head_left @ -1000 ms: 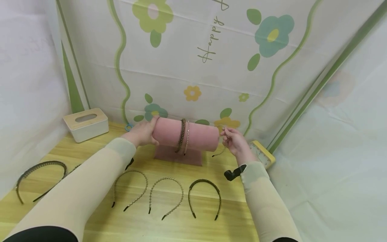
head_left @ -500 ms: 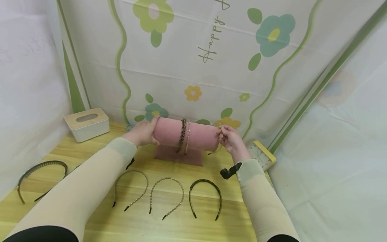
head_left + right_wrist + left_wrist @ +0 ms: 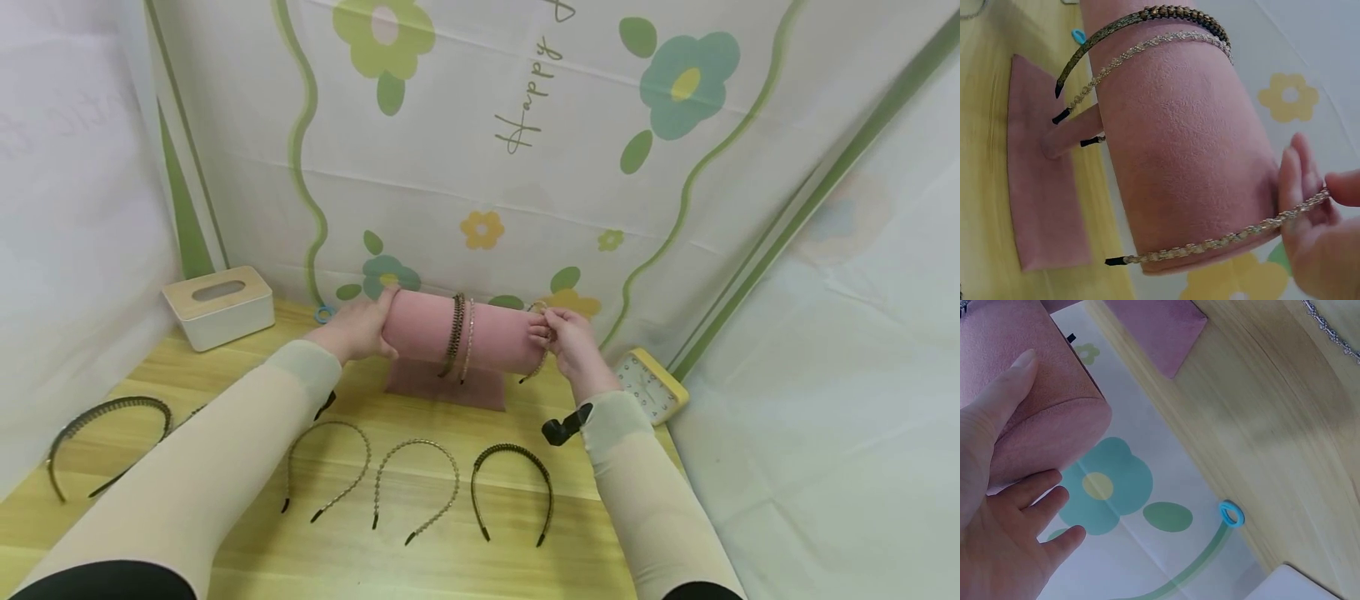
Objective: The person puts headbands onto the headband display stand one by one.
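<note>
A pink padded roll on a stand (image 3: 498, 337) lies crosswise at the back of the table. My left hand (image 3: 356, 327) grips its left end, thumb along the side and fingers at the end face. With my right hand (image 3: 572, 342) I pinch a beaded headband (image 3: 1210, 244) that sits over the right end of the roll; its black tip hangs below. Farther left on the roll are a dark bronze headband (image 3: 1110, 34) and a thin pale beaded headband (image 3: 1141, 49), close side by side. The stand's flat pink base (image 3: 1041, 206) rests on the table.
On the table in front lie two thin beaded headbands (image 3: 418, 441) and a dark braided one (image 3: 510, 447). A black headband (image 3: 127, 402) lies far left, another partly under my sleeve. A tissue box (image 3: 225, 315), blue ring (image 3: 324, 314) and yellow clock (image 3: 651, 386) stand near the curtain.
My right hand has moved left, bringing the beaded headband from beside the roll onto its right end. My left hand keeps its hold on the left end.
</note>
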Motion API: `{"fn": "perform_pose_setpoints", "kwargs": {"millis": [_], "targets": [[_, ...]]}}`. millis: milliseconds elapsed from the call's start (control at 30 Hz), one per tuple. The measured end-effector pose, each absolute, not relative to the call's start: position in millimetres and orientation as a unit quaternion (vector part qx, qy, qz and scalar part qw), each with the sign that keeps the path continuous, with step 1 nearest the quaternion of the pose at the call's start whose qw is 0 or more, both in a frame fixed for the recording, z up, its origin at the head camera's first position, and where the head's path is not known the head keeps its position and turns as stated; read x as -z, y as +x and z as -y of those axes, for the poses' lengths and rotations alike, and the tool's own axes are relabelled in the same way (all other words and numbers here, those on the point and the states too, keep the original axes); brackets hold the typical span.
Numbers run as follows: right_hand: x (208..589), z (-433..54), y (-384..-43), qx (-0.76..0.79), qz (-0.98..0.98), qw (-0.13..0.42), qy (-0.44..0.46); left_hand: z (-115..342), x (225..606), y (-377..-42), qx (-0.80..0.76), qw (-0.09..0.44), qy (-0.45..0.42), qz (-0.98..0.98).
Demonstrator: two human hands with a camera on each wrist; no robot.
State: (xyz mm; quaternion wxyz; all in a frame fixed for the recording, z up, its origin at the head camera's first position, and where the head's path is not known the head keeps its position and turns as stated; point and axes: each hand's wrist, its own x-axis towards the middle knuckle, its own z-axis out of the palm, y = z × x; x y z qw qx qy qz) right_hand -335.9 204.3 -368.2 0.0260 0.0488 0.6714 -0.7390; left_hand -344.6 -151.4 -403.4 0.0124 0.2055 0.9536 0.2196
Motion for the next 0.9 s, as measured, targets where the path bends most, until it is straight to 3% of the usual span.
{"fn": "perform_pose_setpoints", "kwargs": {"millis": [300,633,900], "targets": [[353,-200,-331,0.562,-0.823,-0.014,0.074,151,403,-343,-0.226,0.017,0.206,-0.952],[353,-196,-337,0.524,-0.846,-0.01,0.097,151,400,-341,-0.216,0.02,0.206,-0.954],[354,-196,-338,0.459,-0.884,-0.04,0.081,151,398,-341,-0.212,0.021,0.204,-0.955]]}}
